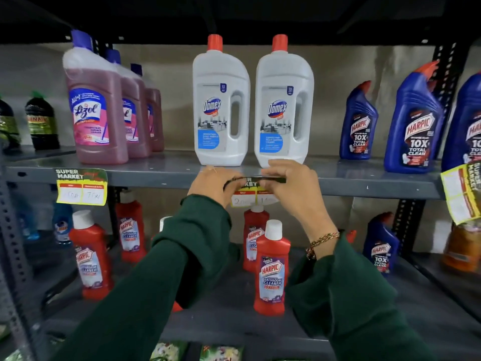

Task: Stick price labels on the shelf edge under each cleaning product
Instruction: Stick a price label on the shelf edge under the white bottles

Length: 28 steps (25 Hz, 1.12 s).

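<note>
The grey shelf edge [156, 178] ran from 9 to 3 o'clock beneath two white Domex bottles [221, 105]. Below them the left hand [210, 185] and right hand [291, 186] each pinched an end of the price label [253, 190]. The label's long axis lay along the edge, printed face outward, handwritten prices hanging toward 6 o'clock.

Shop: metal shelf [156, 175] stocked with cleaner bottles [221, 105], price label [80, 186].

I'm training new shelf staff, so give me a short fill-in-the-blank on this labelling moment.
1. Both hands, left hand and right hand, press a price label under the two ____ bottles.
2. A finished label hangs below the ____ bottles.
3. The white bottles have ____ caps.

Missing: Domex; Lizol; red
</note>
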Each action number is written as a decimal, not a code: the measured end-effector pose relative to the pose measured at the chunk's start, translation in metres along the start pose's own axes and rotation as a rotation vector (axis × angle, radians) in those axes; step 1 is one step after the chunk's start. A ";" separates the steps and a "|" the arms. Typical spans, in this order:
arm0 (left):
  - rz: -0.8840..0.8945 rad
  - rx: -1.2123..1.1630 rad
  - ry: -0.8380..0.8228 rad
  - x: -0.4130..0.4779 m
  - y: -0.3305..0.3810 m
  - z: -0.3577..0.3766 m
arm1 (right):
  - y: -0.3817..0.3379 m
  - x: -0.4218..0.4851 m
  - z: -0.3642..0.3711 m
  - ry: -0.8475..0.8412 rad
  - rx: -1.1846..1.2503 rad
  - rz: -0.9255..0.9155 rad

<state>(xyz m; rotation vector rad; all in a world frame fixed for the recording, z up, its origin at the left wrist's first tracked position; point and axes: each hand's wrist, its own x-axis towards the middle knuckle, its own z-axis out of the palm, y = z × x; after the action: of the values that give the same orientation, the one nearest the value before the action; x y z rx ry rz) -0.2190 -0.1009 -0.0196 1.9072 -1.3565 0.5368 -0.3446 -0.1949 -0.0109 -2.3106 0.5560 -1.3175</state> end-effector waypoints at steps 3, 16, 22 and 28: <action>-0.095 -0.088 0.034 -0.008 -0.002 0.008 | 0.011 -0.009 0.004 0.016 -0.214 -0.112; -0.010 0.139 0.145 0.015 -0.001 0.015 | 0.015 0.006 0.019 0.076 -0.236 -0.052; -0.062 0.081 0.153 0.014 0.008 0.013 | 0.012 0.008 0.019 0.122 -0.216 -0.027; -0.010 0.020 0.135 0.012 0.004 0.018 | 0.006 0.007 0.018 0.045 -0.249 0.029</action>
<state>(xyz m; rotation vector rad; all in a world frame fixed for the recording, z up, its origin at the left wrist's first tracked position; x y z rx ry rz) -0.2196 -0.1232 -0.0219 1.8578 -1.2583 0.6643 -0.3269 -0.2004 -0.0173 -2.4627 0.8062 -1.3563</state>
